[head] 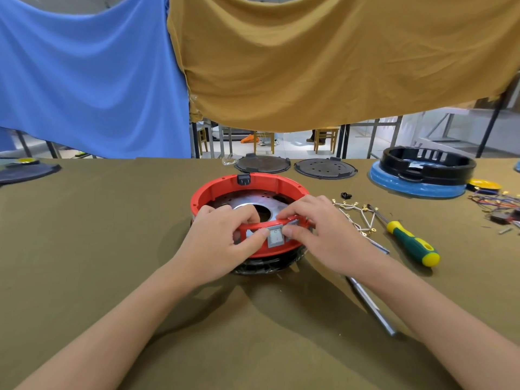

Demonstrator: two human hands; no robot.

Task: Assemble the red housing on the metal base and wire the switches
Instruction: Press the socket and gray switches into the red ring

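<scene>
Both hands curled over the near rim of the red housing [247, 190], the left hand [222, 237] and right hand [323, 235] pinching a grey switch [275, 235] against its outer wall, while open cloth lay before it and fingers hid the metal base [253, 205] partly.

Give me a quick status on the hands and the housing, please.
Left hand and right hand both pinching grey switch at red housing front wall. Housing seated on base. Nothing in the way.
</scene>
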